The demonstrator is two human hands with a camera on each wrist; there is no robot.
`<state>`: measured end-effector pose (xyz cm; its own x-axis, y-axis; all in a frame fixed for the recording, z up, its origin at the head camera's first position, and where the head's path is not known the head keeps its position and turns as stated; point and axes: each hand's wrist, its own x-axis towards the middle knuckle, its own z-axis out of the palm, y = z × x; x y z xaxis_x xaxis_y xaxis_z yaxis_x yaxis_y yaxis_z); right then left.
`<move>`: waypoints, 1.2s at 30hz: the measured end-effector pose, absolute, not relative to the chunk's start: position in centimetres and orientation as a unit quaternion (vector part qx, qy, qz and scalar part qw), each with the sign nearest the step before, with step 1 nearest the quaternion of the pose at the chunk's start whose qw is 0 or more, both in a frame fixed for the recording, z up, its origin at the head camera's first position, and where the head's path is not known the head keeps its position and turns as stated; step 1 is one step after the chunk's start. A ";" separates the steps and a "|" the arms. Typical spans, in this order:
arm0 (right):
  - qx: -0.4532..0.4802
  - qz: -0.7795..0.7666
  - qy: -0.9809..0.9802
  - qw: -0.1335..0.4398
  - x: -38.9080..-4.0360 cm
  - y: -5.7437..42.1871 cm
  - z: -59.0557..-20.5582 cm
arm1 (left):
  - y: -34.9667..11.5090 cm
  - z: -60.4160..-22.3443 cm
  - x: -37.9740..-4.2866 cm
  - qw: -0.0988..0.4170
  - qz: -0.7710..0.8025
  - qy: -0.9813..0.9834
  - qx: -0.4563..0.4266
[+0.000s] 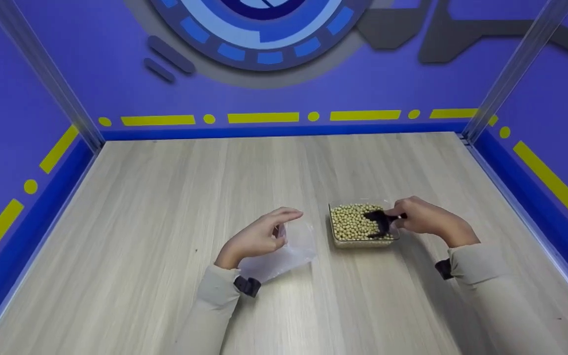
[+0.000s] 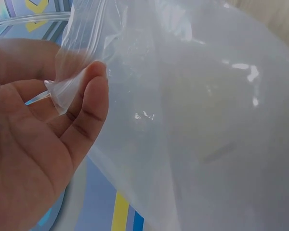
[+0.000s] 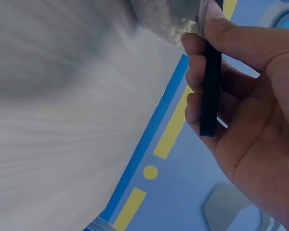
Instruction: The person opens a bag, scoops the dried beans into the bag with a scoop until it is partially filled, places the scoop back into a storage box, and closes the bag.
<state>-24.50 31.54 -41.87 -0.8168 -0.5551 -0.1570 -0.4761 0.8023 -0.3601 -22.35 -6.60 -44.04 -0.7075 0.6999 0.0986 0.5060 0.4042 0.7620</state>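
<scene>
My right hand grips the handle of a black scoop, whose blade lies among pale yellow-green beans in a clear rectangular container. In the right wrist view the fingers curl round the dark handle. Left of the container, my left hand holds a translucent plastic bag by its upper edge. The left wrist view shows the bag's ridged zip edge between thumb and fingers, with the bag body hanging beside them. Whether anything lies inside the bag I cannot tell.
A light wood-grain table lies beneath everything. Blue-purple panels with yellow markings stand at the back and both sides, joined by metal posts at the corners.
</scene>
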 end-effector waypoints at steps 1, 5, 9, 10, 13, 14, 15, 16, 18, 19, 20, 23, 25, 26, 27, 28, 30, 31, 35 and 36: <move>-0.274 -0.152 0.941 0.130 -24.4 31.4 -41.8 | -6.6 -44.1 -22.4 0.116 0.406 0.830 0.365; -0.288 -0.123 0.942 0.118 -24.1 30.8 -41.7 | -6.8 -44.0 -22.4 0.109 0.400 0.833 0.367; -0.324 -0.102 0.938 0.074 -24.1 30.5 -42.0 | -6.9 -44.1 -22.4 0.110 0.397 0.836 0.363; -0.332 -0.105 0.935 0.066 -24.1 30.5 -42.1 | -7.0 -44.1 -22.4 0.111 0.397 0.836 0.362; -0.352 -0.133 0.925 0.059 -24.3 30.4 -42.6 | -7.0 -44.2 -22.4 0.113 0.398 0.836 0.361; -0.357 -0.142 0.921 0.059 -24.3 30.4 -42.8 | -7.0 -44.2 -22.4 0.114 0.399 0.836 0.359; -0.360 -0.150 0.919 0.061 -24.4 30.4 -43.0 | -7.0 -44.3 -22.4 0.115 0.400 0.836 0.357; -0.360 -0.158 0.917 0.066 -24.4 30.4 -43.1 | -7.0 -44.3 -22.4 0.117 0.402 0.836 0.354; -0.356 -0.169 0.916 0.074 -24.5 30.5 -43.3 | -7.0 -44.3 -22.5 0.119 0.405 0.835 0.353; -0.352 -0.173 0.917 0.077 -24.5 30.6 -43.4 | -7.0 -44.3 -22.5 0.119 0.405 0.835 0.353; -0.349 -0.176 0.917 0.080 -24.5 30.6 -43.5 | -7.0 -44.4 -22.5 0.119 0.405 0.834 0.354; -0.343 -0.178 0.918 0.085 -24.5 30.7 -43.5 | -6.9 -44.4 -22.5 0.118 0.403 0.833 0.360; -0.346 -0.178 0.917 0.085 -24.4 30.6 -43.5 | -6.9 -44.4 -22.5 0.119 0.401 0.833 0.361; -0.348 -0.178 0.917 0.085 -24.3 30.5 -43.5 | -6.9 -44.4 -22.5 0.118 0.402 0.833 0.362; -0.350 -0.178 0.916 0.086 -24.3 30.4 -43.5 | -6.9 -44.4 -22.5 0.119 0.401 0.833 0.361; -0.352 -0.181 0.914 0.088 -24.2 30.2 -43.6 | -6.9 -44.4 -22.5 0.119 0.400 0.834 0.361; -0.349 -0.188 0.913 0.097 -24.0 29.9 -43.6 | -6.8 -44.4 -22.6 0.119 0.399 0.835 0.359; -0.346 -0.193 0.913 0.101 -24.0 29.7 -43.6 | -6.8 -44.4 -22.6 0.118 0.398 0.836 0.358; -0.338 -0.195 0.915 0.100 -23.8 29.2 -43.8 | -6.8 -44.5 -22.7 0.115 0.397 0.838 0.356; -0.340 -0.191 0.916 0.095 -23.8 29.1 -43.9 | -6.8 -44.5 -22.7 0.113 0.397 0.838 0.357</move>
